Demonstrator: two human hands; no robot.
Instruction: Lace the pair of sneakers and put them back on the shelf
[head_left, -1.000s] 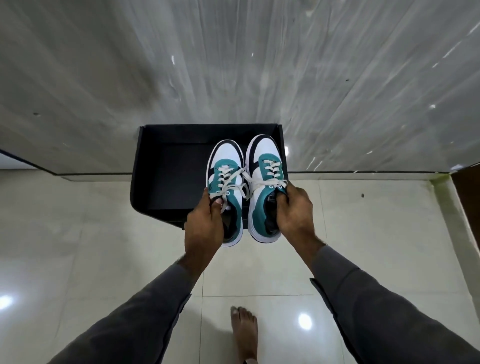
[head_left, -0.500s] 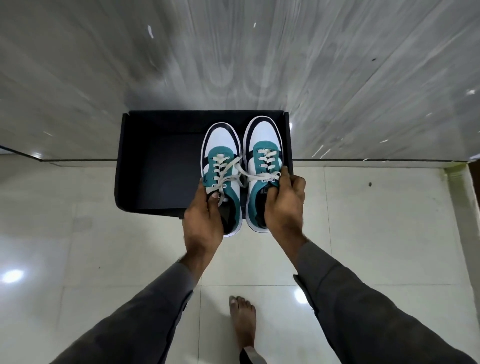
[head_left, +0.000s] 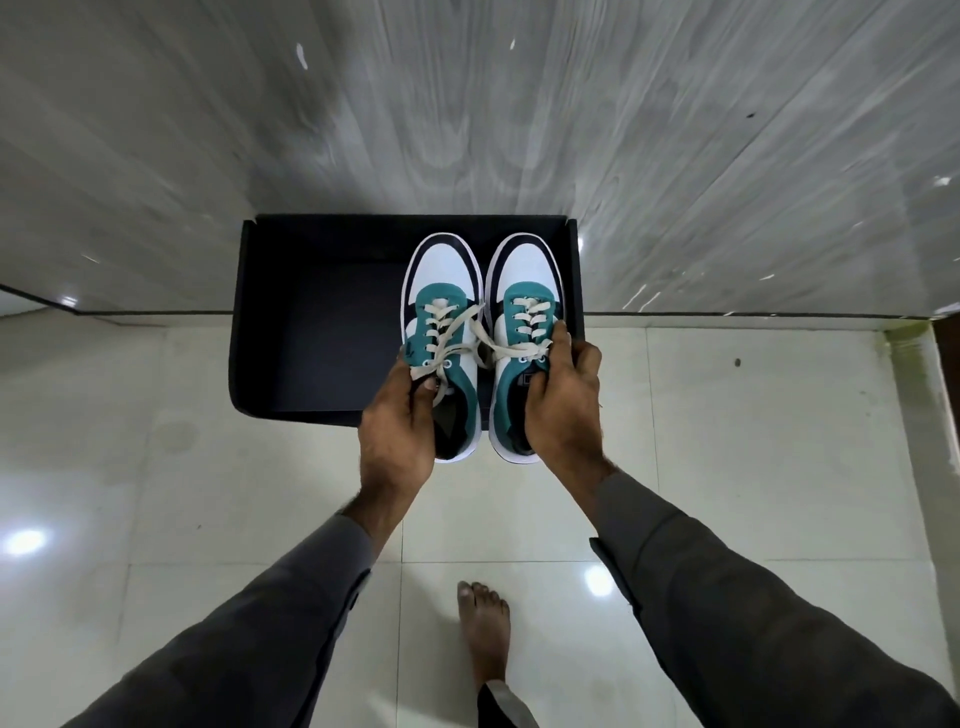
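I hold a pair of white, teal and black sneakers with cream laces, toes pointing away from me. My left hand (head_left: 397, 421) grips the left sneaker (head_left: 441, 291) at its collar. My right hand (head_left: 563, 402) grips the right sneaker (head_left: 527, 283) the same way. Both shoes sit side by side over the right half of a black open shelf box (head_left: 311, 332) on the floor against the wall. Their heels stick out past the box's front edge. Whether the soles touch the box floor I cannot tell.
A grey streaked wall (head_left: 467, 104) rises behind the box. Glossy white floor tiles (head_left: 156, 493) spread around it. My bare foot (head_left: 483, 629) stands on the tiles below my hands. A dark edge (head_left: 948, 364) shows at the far right.
Both hands have carried the sneakers forward, deeper over the right side of the box. My foot has stepped forward too.
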